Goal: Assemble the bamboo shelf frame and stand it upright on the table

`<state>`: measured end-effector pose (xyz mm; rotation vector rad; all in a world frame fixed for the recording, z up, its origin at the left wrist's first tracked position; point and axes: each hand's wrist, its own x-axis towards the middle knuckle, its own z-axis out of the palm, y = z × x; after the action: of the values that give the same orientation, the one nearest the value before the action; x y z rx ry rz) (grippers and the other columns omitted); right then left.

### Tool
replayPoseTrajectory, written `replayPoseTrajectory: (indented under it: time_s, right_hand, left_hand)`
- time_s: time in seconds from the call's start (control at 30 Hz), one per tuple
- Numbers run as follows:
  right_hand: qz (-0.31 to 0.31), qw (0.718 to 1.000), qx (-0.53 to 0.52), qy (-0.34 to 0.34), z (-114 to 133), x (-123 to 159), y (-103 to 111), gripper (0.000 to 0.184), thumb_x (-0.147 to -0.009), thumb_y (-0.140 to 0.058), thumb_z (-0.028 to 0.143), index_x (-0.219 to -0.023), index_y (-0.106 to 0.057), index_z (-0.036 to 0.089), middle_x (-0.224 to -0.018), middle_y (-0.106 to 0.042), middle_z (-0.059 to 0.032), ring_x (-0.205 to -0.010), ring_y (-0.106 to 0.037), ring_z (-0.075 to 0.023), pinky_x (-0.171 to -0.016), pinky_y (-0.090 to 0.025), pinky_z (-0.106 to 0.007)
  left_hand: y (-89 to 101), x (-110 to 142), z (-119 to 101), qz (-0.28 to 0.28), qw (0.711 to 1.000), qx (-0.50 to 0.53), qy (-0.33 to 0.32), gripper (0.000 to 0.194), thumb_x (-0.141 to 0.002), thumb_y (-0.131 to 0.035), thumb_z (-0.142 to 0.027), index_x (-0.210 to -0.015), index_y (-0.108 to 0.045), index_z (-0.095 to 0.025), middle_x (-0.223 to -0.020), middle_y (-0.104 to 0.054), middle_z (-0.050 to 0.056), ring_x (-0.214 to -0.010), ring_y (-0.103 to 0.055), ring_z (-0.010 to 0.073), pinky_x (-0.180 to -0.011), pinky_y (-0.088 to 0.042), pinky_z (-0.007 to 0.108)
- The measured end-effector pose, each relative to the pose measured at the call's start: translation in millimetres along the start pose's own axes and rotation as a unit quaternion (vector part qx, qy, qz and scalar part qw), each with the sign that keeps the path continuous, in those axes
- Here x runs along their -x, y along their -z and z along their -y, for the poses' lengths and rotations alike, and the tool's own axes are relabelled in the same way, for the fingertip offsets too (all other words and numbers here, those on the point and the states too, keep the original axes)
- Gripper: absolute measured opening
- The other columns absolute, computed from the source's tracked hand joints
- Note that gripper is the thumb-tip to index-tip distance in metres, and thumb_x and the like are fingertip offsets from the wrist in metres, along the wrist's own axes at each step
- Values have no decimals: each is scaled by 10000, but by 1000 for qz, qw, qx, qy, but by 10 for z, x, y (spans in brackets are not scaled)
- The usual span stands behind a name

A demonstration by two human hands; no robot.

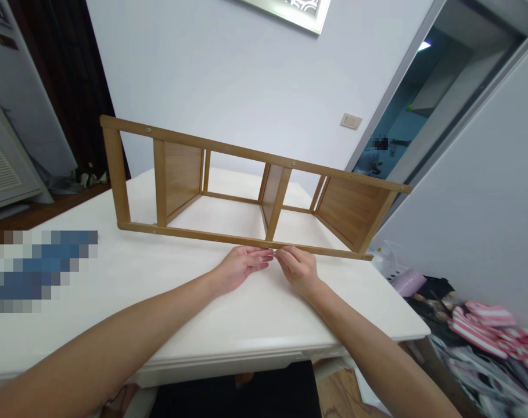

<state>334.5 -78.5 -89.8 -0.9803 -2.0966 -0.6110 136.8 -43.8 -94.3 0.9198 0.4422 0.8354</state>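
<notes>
A wooden shelf rack (229,150) lies on its side on the white table (194,325), with its panels standing upright between the long rails. My left hand (241,268) rests just below the near lower rail, fingers stretched to the right and slightly apart. Beside it, my right hand (299,267) is closed in a pinch at the rail, close to the middle panel's end. Something tiny and shiny shows between the two hands' fingertips, too small to name. Metal screw heads (294,164) dot the rack's rails.
A blurred blue and white patch (50,267) covers the table's left side. Striped pink clothes (481,325) and other items are piled right of the table. The wall behind carries a switch (351,121) and a framed picture (307,17). A doorway opens at the right.
</notes>
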Motion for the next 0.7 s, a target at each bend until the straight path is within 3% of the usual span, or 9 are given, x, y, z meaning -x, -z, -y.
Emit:
replayPoseTrajectory:
  time_s: [0.37,0.7]
  right_hand:
    - [-17,999,2,35,-59,16,21,323,-920,-535,142,-1218,-605,247,-982,-703,-90,-804,-638,-168,-672,-510,-291]
    - [-8,997,43,65,-11,-44,60,329,-917,-501,103,-1209,-580,232,-904,-693,-79,-755,-602,-172,-631,-473,-300]
  left_hand:
    - [60,-19,44,26,1000,-17,-3,325,-680,-781,-156,-999,-741,-106,-1225,-662,188,-1154,-606,296,-1062,-401,468]
    - [33,-9,25,15,1000,-3,6,315,-664,-778,-140,-974,-745,-96,-1233,-657,190,-1109,-627,271,-1054,-409,435]
